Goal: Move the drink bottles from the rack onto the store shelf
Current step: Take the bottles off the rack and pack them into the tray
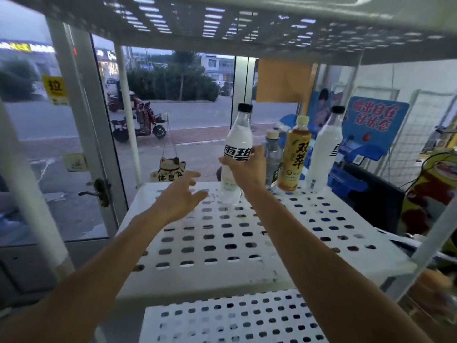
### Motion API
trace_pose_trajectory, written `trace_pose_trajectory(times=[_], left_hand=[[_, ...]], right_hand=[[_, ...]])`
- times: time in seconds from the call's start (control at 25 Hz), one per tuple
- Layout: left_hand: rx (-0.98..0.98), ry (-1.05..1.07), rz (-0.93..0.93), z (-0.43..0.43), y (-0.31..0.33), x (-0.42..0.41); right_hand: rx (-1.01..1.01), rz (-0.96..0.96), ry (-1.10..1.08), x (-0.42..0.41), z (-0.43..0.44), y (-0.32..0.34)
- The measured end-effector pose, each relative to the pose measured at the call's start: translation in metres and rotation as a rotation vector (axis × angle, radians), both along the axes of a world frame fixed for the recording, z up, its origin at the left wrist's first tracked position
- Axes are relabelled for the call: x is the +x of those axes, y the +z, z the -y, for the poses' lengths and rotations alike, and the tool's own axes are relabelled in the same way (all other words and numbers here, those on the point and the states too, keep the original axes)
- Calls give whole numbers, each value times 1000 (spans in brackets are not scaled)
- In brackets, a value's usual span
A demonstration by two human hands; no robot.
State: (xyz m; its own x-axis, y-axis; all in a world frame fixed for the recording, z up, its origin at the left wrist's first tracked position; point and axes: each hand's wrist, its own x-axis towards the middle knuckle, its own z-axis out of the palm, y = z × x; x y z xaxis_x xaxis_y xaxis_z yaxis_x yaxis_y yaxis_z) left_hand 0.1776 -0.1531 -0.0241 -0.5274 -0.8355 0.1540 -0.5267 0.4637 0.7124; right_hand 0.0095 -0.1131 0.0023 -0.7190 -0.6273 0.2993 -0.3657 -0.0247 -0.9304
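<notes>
Perforated white shelf (272,268) carries upright drink bottles (295,154) at its back.

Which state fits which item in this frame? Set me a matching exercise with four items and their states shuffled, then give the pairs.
Items:
1. left hand
2. right hand
3. tea bottle
4. cat sign

States:
A. hangs on a string
B. stands on the shelf, cream cap on
C. grips a white bottle
D. fingers spread, holding nothing

Pairs: 1-D, 2-C, 3-B, 4-A
</notes>
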Motion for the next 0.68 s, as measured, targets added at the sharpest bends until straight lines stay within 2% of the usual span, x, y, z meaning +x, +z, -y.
trace_pose_trajectory(times=[0.08,0.16,0.28,0.56,0.68], left_hand=[[106,-73,-132,-11,7,-5],[152,-154,-148,-29,13,-4],[128,-243,-151,-53,9,-2],[28,-404,-146,-96,15,-5],[100,-461,-221,-119,8,-12]], right_hand=[[-40,113,88,3,-16,1],[-60,181,104,9,-30,1],[-46,109,109,21,-62,-1],[-44,70,178,26,-149,2],[-26,70,166,24,-181,2]])
